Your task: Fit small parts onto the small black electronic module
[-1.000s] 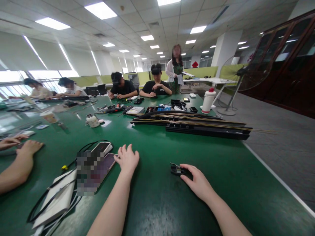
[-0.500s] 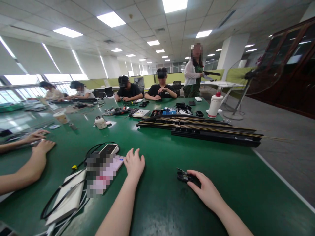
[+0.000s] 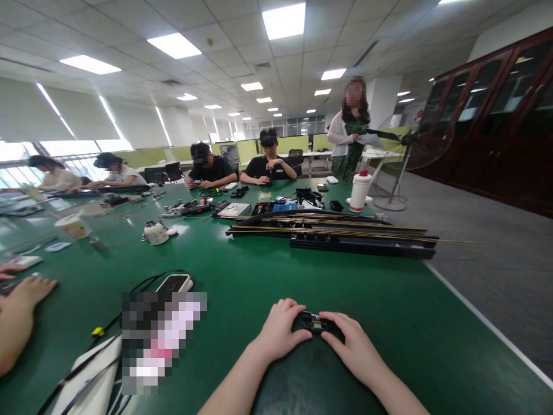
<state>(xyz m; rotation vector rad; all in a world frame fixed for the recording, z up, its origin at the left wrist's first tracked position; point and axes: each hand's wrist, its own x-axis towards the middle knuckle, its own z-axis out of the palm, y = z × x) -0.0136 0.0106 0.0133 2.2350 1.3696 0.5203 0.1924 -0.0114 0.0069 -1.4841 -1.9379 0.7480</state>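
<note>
A small black part with metallic pieces in its middle (image 3: 314, 322) lies low over the green table (image 3: 242, 282), between my two hands. My left hand (image 3: 283, 325) closes on its left end, thumb at the near side and fingers at the far side. Its right end sits in the grip of my right hand (image 3: 351, 340), pinched the same way. My fingers cover both ends of the part. Whether it rests on the tabletop or is slightly lifted, I cannot tell.
Long black rails (image 3: 363, 245) with thin brass-coloured rods stretch across the table ahead. A white bottle (image 3: 359, 193) stands behind them. Left lie a white-edged device (image 3: 175, 283), cables and a pale flat box (image 3: 88, 374). A co-worker's hand (image 3: 32, 291) rests at far left.
My left hand has moved right from beside the blurred pink item and taken hold of the black part's left end. My right hand keeps its grip. The view has turned slightly right.
</note>
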